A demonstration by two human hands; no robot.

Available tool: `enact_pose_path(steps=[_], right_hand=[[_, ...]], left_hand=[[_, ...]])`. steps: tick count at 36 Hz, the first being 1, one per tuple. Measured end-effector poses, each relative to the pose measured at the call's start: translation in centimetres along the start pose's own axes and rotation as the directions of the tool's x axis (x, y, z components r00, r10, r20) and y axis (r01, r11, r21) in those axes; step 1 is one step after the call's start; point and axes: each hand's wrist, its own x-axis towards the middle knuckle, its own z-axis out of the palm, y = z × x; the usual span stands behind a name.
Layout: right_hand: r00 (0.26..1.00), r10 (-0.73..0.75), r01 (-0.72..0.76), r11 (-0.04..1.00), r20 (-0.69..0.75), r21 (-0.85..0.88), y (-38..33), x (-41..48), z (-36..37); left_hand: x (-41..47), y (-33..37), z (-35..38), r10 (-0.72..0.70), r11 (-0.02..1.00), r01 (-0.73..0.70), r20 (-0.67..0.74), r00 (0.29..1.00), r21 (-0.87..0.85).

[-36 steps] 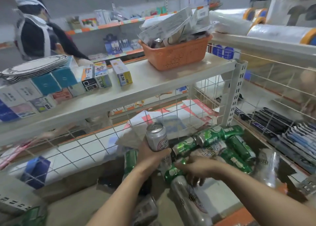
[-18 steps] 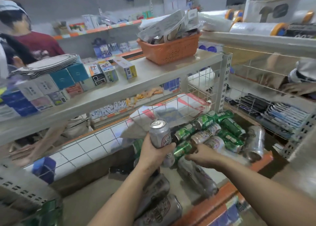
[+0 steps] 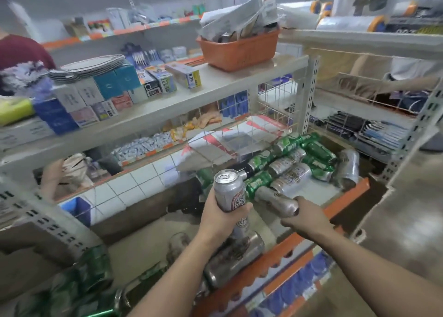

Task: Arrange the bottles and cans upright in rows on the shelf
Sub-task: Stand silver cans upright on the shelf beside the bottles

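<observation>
My left hand (image 3: 221, 218) grips a silver can (image 3: 229, 188) and holds it upright above the lower shelf (image 3: 345, 196). My right hand (image 3: 304, 218) is closed around the end of another silver can (image 3: 275, 200) that lies on its side. Behind them a heap of green cans (image 3: 316, 150) and silver cans (image 3: 293, 175) lies flat on the shelf. More silver cans (image 3: 233, 260) lie below my left wrist, and green cans (image 3: 93, 268) lie at the lower left.
A white upper shelf (image 3: 215, 86) carries small boxes (image 3: 107, 93), stacked plates (image 3: 88, 65) and an orange basket (image 3: 237, 50). A wire grid (image 3: 275, 105) backs the can shelf. Other people stand at the far left (image 3: 21, 60) and right (image 3: 395, 77).
My view has drawn back and shifted left. My right hand has pulled a lying silver can toward the shelf's front edge. My left hand keeps its upright can.
</observation>
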Motion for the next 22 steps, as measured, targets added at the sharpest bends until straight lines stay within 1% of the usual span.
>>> enact_pose_path(steps=[3, 5, 6, 8, 11, 13, 15, 17, 19, 22], right_hand=[[0.987, -0.086, 0.099, 0.990, -0.134, 0.096, -1.5, 0.2, -2.3], [0.977, -0.121, 0.150, 0.975, -0.177, 0.163, -2.6, 0.8, -3.4], [0.977, -0.123, 0.155, 0.970, -0.173, 0.185, -3.0, 1.3, -3.6], [0.986, -0.104, 0.133, 0.962, -0.131, 0.240, -2.7, 2.7, -3.0], [0.996, -0.056, 0.080, 0.917, -0.071, 0.390, -0.6, 4.7, -0.6], [0.997, -0.078, 0.081, 0.843, -0.029, 0.531, 0.2, 4.4, 0.2], [0.993, -0.110, 0.055, 0.753, 0.044, 0.656, 0.7, 3.6, 0.5], [0.986, -0.139, 0.029, 0.676, 0.088, 0.737, 1.3, 3.6, 1.0], [0.979, -0.169, 0.018, 0.628, 0.113, 0.778, 1.3, 3.8, 1.0], [0.966, -0.209, 0.020, 0.641, 0.150, 0.767, 1.4, 4.6, 1.3]], left_hand=[[-0.3, 1.0, -0.1, 0.020, 1.000, -0.020, -0.030, 0.999, 0.008], [-0.3, 1.7, 0.1, 0.027, 1.000, -0.027, -0.060, 0.998, 0.001], [-0.3, 2.0, 0.2, 0.027, 1.000, -0.028, -0.075, 0.997, -0.008], [-0.3, 2.5, 0.5, 0.033, 0.999, -0.035, -0.090, 0.995, -0.019], [-0.1, 2.7, 0.9, 0.029, 1.000, -0.030, -0.097, 0.995, -0.008], [0.0, 2.7, 1.1, 0.025, 1.000, -0.026, -0.112, 0.993, -0.007], [0.2, 2.3, 1.4, 0.023, 1.000, -0.024, -0.129, 0.991, -0.009], [0.5, 1.9, 1.8, 0.017, 1.000, -0.018, -0.152, 0.988, -0.011], [0.8, 1.3, 2.1, -0.005, 1.000, 0.002, -0.192, 0.981, -0.015], [0.9, 0.7, 2.5, -0.040, 0.999, 0.035, -0.240, 0.970, -0.023]])
